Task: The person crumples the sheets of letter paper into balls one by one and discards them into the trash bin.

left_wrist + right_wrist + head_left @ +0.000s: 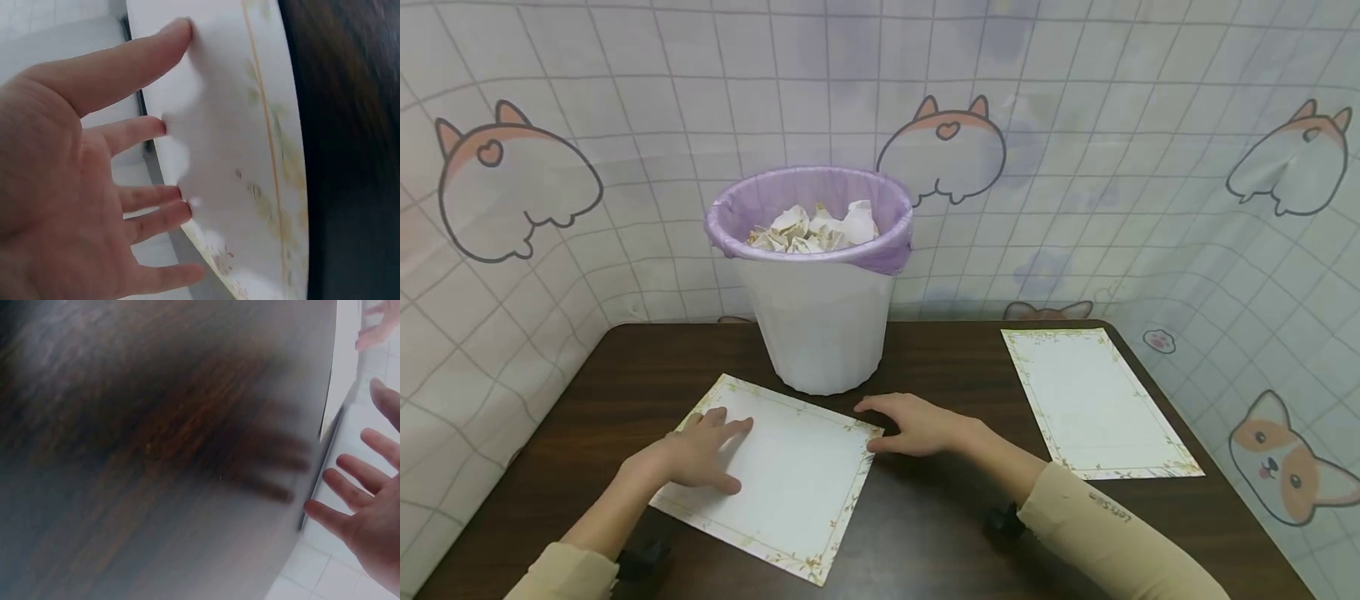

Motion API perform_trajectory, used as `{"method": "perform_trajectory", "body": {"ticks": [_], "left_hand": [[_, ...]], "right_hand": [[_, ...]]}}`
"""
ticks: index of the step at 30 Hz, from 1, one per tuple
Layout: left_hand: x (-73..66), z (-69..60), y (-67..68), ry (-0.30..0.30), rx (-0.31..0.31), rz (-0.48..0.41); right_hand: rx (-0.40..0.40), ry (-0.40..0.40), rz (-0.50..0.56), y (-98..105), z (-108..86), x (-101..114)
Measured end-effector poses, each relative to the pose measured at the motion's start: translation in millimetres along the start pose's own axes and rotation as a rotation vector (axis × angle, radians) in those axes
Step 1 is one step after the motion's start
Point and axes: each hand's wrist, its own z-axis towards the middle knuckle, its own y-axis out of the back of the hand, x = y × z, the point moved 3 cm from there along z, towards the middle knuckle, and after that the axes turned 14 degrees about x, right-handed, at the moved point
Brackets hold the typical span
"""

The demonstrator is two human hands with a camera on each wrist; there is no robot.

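Note:
A white sheet of paper [790, 475] with a floral border lies tilted on the dark table, in front of the bin. On its left part rests my left hand [703, 450], fingers spread; the left wrist view shows the fingertips [178, 192] touching the paper. My right hand [913, 425] is beside the sheet's right corner with its fingers apart. In the right wrist view that hand [375, 506] holds nothing, and its fingers hover over the table surface. Whether its thumb touches the paper's corner I cannot tell.
A white bin [823, 325] with a purple liner [737, 225] stands at the back, with crumpled papers [820, 229] inside. Another bordered sheet [1097, 400] lies at the table's right side. Behind the table [647, 367] hangs a tiled-pattern curtain [1075, 167] with cartoon dogs.

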Motion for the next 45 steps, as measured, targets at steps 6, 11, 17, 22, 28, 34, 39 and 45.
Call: {"method": "perform_trajectory", "body": {"ticks": [6, 11, 17, 22, 28, 34, 39, 45], "left_hand": [[-18.8, 2.0, -1.1, 0.04, -0.05, 0.105], [-26.2, 6.1, -7.6, -0.003, -0.04, 0.063], [-28.6, 7.5, -7.1, -0.073, -0.011, -0.022], [-27.6, 9.3, -1.9, -0.106, 0.019, -0.071], [-26.7, 13.8, 3.1, -0.135, 0.014, -0.077], [-23.6, 20.1, 5.4, -0.124, -0.028, -0.063], [-23.3, 22.1, 6.3, -0.099, -0.032, -0.047], [-24.7, 24.5, 9.6, -0.049, -0.055, -0.014]], "right_hand": [[0.018, -0.011, 0.001, -2.6, 0.9, 1.6], [0.058, -0.093, 0.009, -6.7, -2.5, 0.8], [0.043, -0.149, 0.008, -8.0, -7.6, -2.8], [0.033, -0.168, 0.016, -5.1, -12.9, -8.4], [0.032, -0.184, 0.029, -1.9, -19.3, -14.5], [0.039, -0.211, 0.035, 1.1, -26.4, -21.2], [0.071, -0.233, 0.022, 3.5, -29.0, -27.2], [0.095, -0.254, 0.001, 7.3, -27.8, -32.8]]}}
